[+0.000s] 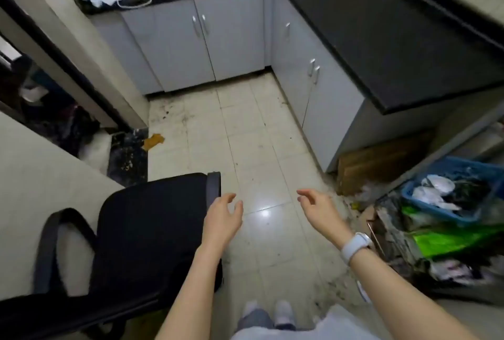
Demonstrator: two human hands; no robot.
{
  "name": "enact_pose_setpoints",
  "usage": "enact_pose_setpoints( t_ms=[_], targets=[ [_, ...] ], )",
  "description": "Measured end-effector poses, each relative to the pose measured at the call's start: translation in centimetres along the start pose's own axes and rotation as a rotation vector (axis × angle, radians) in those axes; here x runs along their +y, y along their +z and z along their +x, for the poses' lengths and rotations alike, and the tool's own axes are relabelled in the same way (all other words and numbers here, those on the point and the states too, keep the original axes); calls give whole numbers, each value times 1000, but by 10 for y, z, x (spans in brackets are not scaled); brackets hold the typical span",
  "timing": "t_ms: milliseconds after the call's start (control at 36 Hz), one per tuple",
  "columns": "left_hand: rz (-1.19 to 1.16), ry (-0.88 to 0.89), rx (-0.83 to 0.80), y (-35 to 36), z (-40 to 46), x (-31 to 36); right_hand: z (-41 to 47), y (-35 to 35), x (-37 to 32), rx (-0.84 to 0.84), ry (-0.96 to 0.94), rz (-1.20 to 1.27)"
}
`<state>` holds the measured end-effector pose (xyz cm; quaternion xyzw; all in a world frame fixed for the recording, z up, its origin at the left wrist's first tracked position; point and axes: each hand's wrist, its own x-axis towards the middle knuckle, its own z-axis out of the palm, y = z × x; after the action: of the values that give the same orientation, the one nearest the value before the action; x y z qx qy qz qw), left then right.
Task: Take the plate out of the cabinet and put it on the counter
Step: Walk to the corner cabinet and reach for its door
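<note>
While both cabinets ahead stay shut, I see no plate. My left hand (222,216) and right hand (316,207) hang empty, fingers loosely spread; the right-side cabinet (313,77) under the dark worktop (381,47) lies nearer my right.

Grey base cabinets (218,42) with metal handles, every door closed, stand beneath a bare black L-shaped counter (381,39) in the corner.

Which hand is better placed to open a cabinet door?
Probably the right hand: empty, open, on the side of the nearest doors. The left hand hangs by the chair.
</note>
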<state>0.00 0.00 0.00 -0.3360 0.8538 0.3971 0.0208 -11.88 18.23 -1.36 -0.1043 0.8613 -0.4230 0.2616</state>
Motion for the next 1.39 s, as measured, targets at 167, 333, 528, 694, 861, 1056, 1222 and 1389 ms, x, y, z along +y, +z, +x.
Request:
enact_pose_setpoints(
  t_ms=[167,333,528,694,861,1056,1222,1389],
  targets=[
    [-81,-106,45,22,20,-10,25,-11,15,-15,53,-45],
    [-120,-151,56,34,74,-4,78,-15,3,-80,35,-115],
    [-96,-188,42,15,195,6,196,-21,-43,-121,15,-197],
    [-14,-154,6,-31,325,30,326,-29,-115,-196,1,-238],
    [40,-96,12,-71,453,80,435,-55,-177,-142,-30,-223],
    [23,-41,-22,-76,577,133,552,-81,-205,-104,19,-184],
    [25,-47,-30,-74,701,176,681,-97,-230,-105,19,-175],
    [56,-46,-57,-94,818,234,806,-122,-270,-133,17,-216]
  ],
)
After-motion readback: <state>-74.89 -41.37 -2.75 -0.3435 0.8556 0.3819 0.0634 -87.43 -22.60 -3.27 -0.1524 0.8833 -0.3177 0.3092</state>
